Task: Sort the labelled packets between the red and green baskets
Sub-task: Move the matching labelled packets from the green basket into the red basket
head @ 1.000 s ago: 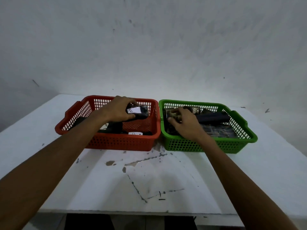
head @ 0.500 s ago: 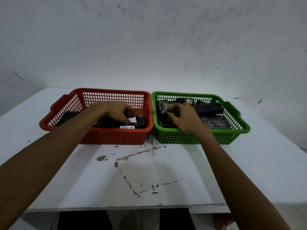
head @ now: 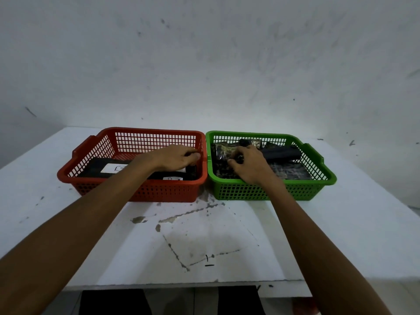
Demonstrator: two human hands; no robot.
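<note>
The red basket (head: 91,178) and the green basket (head: 293,192) stand side by side on the white table. My left hand (head: 176,158) is low inside the red basket by its right wall, its fingers curled around a dark packet (head: 192,172). Two black packets with white labels (head: 113,168) (head: 172,178) lie flat in the red basket. My right hand (head: 248,165) rests in the left half of the green basket, fingertips pinching a clear packet with dark contents (head: 221,150). A black roll (head: 281,153) and more clear packets (head: 292,175) lie beside it.
The white table (head: 204,235) has scuffs and pen marks in front of the baskets; its near edge runs across the lower frame. A stained white wall (head: 204,64) rises right behind the baskets.
My left hand has lowered the labelled packet from above the red basket down into its right side. My right hand has stayed in the green basket, its fingers shifting on the clear packet.
</note>
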